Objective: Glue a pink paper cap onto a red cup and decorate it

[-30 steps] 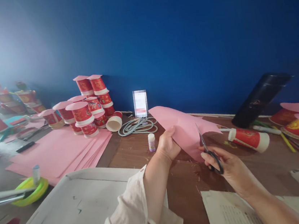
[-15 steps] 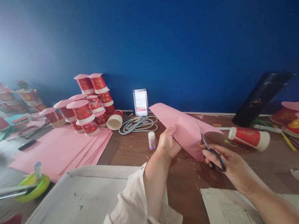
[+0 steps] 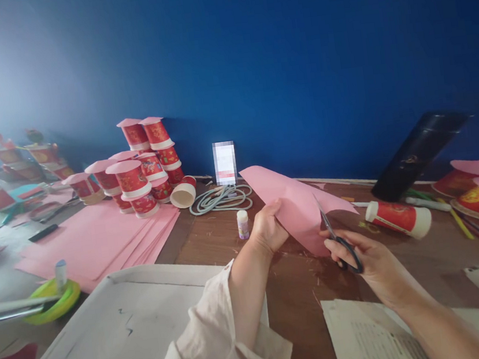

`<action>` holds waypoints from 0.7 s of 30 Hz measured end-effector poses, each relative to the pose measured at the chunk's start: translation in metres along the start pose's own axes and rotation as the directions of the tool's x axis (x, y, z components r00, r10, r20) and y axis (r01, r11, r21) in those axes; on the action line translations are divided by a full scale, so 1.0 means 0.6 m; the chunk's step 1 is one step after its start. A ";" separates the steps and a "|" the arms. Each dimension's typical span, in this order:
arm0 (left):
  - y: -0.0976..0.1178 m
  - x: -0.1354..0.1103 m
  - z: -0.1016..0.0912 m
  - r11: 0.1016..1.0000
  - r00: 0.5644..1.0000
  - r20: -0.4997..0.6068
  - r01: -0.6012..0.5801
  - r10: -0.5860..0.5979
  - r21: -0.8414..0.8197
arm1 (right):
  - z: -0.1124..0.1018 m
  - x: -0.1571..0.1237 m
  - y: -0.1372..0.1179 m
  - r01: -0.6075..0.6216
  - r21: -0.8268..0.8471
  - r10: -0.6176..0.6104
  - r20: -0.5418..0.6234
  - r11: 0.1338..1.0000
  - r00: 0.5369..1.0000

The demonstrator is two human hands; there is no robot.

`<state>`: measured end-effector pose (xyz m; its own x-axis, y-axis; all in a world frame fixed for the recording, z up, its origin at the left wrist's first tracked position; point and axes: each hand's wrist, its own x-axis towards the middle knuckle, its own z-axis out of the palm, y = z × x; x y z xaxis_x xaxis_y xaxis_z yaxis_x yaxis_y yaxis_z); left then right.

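A sheet of pink paper [image 3: 293, 205] is raised above the brown table, its left edge pinched in my left hand [image 3: 269, 228]. My right hand [image 3: 369, 262] grips black-handled scissors [image 3: 339, 243] by their loops. The blades lie in the sheet, and a cut runs from its lower right side, with the paper parted around them. Just left of my left wrist a small glue stick [image 3: 243, 225] stands upright. Beyond my right hand a red paper cup [image 3: 399, 220] lies on its side.
Stacked red cups with pink paper tops [image 3: 129, 178] stand at the left behind a pile of pink sheets [image 3: 93, 238]. A coiled grey cable [image 3: 220, 200] lies below a phone [image 3: 225, 164]. At right are a black cylinder [image 3: 420, 154] and printed papers [image 3: 368, 338]; a white tray [image 3: 122, 328] sits front left.
The scissors have shifted very slightly within the pink sheet, and the paper by the blades gapes a little more. My left hand holds almost the same place.
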<state>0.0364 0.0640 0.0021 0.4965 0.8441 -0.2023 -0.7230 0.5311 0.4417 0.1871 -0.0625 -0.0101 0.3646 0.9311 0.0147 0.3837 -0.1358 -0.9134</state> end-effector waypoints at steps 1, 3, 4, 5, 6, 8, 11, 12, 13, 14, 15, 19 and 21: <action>0.000 0.000 0.001 1.000 1.000 -0.004 0.002 -0.002 0.001 | -0.001 0.001 0.002 0.000 -0.007 0.000 0.003 1.000 1.000; 0.000 -0.001 0.001 1.000 1.000 -0.002 0.004 -0.004 0.003 | -0.002 0.001 0.004 0.000 -0.016 0.000 0.012 1.000 1.000; 0.000 -0.001 0.001 1.000 1.000 0.002 0.004 -0.004 0.004 | -0.002 0.002 0.005 -0.002 -0.014 0.002 0.014 1.000 1.000; 0.000 0.000 0.000 1.000 1.000 0.006 0.001 -0.001 0.004 | -0.003 0.002 0.005 -0.005 -0.008 0.005 0.011 1.000 1.000; 0.000 0.000 -0.001 1.000 1.000 0.008 -0.004 0.004 0.005 | -0.003 0.001 0.006 -0.006 0.001 0.006 0.006 1.000 1.000; 0.000 0.001 -0.002 1.000 1.000 0.005 -0.009 0.009 0.007 | -0.003 0.001 0.006 -0.008 0.011 0.008 0.001 1.000 1.000; 0.001 0.000 -0.002 1.000 1.000 0.002 0.003 -0.003 0.017 | -0.005 0.001 0.010 -0.017 0.009 0.016 0.017 1.000 1.000; 0.001 0.000 -0.002 1.000 1.000 0.003 0.011 -0.012 0.021 | -0.005 0.001 0.011 -0.023 0.005 0.023 0.025 1.000 0.999; 0.002 0.000 -0.001 1.000 1.000 0.004 0.016 -0.016 0.022 | -0.006 0.001 0.013 -0.028 -0.001 0.028 0.029 1.000 0.999; 0.002 0.000 -0.001 1.000 1.000 0.002 0.015 -0.015 0.022 | -0.007 0.002 0.014 -0.031 -0.005 0.031 0.029 1.000 0.999; 0.002 -0.001 -0.001 1.000 1.000 -0.006 0.011 -0.011 0.020 | -0.008 0.002 0.014 -0.031 -0.009 0.031 0.026 0.999 0.999; 0.002 -0.001 0.001 1.000 0.999 -0.049 -0.004 0.005 0.016 | -0.010 0.001 0.010 -0.032 0.000 0.032 0.019 0.999 0.999; 0.003 -0.001 0.001 1.000 0.999 -0.047 0.000 0.001 0.018 | -0.011 0.001 0.007 -0.043 0.012 0.043 0.021 0.999 0.999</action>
<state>0.0352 0.0643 0.0038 0.4725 0.8473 -0.2424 -0.7147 0.5294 0.4571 0.1943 -0.0647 -0.0115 0.3631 0.9312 -0.0328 0.3571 -0.1715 -0.9182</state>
